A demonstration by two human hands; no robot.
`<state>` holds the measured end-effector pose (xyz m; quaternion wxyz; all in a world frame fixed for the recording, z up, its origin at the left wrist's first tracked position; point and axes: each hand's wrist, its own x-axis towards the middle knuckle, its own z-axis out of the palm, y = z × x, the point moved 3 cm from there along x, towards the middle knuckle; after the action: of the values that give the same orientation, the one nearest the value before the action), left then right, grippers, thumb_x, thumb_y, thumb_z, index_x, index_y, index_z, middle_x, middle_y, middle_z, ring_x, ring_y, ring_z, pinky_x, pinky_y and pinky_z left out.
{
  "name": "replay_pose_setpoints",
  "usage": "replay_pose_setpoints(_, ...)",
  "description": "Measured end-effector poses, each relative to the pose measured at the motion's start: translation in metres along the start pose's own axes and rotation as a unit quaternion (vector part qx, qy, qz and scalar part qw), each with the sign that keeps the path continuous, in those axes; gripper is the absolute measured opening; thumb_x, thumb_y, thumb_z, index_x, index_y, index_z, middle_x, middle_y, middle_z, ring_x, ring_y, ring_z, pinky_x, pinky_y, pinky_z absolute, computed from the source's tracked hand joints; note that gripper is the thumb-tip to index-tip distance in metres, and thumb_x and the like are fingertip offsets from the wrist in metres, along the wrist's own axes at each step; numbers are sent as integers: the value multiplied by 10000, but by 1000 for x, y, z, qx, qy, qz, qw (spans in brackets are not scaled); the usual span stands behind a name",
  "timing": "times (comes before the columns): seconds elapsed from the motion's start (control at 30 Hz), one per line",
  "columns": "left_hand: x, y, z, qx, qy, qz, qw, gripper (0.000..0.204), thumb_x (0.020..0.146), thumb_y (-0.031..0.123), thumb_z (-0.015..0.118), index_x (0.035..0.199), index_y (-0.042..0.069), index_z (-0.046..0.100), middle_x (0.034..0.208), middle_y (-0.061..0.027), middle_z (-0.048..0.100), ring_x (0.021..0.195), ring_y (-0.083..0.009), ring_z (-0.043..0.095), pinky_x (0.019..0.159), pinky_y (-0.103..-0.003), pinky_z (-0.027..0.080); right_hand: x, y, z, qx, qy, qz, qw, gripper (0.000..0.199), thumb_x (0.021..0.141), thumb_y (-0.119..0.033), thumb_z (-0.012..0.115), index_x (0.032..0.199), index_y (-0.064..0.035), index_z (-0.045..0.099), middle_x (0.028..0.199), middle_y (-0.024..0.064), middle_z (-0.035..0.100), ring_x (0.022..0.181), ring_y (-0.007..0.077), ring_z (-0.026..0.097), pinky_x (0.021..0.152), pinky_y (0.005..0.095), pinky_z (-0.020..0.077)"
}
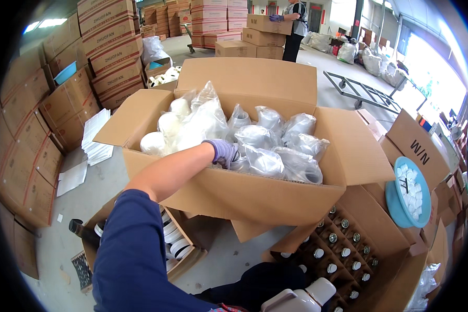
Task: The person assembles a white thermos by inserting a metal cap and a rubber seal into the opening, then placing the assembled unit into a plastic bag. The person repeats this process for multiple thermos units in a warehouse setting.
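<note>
My left hand (222, 152), in a purple glove, reaches over the near wall of a large open cardboard box (244, 200). Its fingers curl down among clear-bagged grey parts (265, 162); the fingertips and whatever they grip are hidden. More bagged grey pieces (256, 136) fill the box's right half. White rounded pieces (170, 124), some under clear plastic, crowd the left half. At the lower edge, near my dark-clothed legs, is an off-white jug (302, 300) with a handle, and what supports it is out of sight. My right hand is not in view.
Beneath the box, an open carton holds white-and-black round pieces (178, 247). A divided carton at lower right holds white-capped bottles (332, 268). A blue basin (426, 200) of white pieces stands right. Stacked cartons (114, 57) line the left; a flat cart (361, 93) and another person (296, 23) are beyond.
</note>
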<state>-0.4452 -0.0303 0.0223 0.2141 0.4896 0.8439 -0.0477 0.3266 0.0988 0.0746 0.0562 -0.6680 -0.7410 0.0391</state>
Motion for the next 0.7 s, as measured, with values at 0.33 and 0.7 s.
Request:
replay_pose_setpoints(0.33,-14,9,-60,-393,237,-54,887,136,881,68,640,997,4,609,832,-80,665,682,-175,720,533,-303,562,76,17,70,204,-67,-116,970,345,995,-85,609,1332,-17,577,921,48,611,785,120,555,824,189,549)
replay_pose_setpoints(0.7,-95,33,-128,-465,344,72,813,98,880,95,711,881,45,626,760,-38,661,656,-106,651,565,-247,517,63,-75,26,105,-24,-243,964,435,972,-97,654,1400,-71,584,743,58,614,613,113,521,614,265,492)
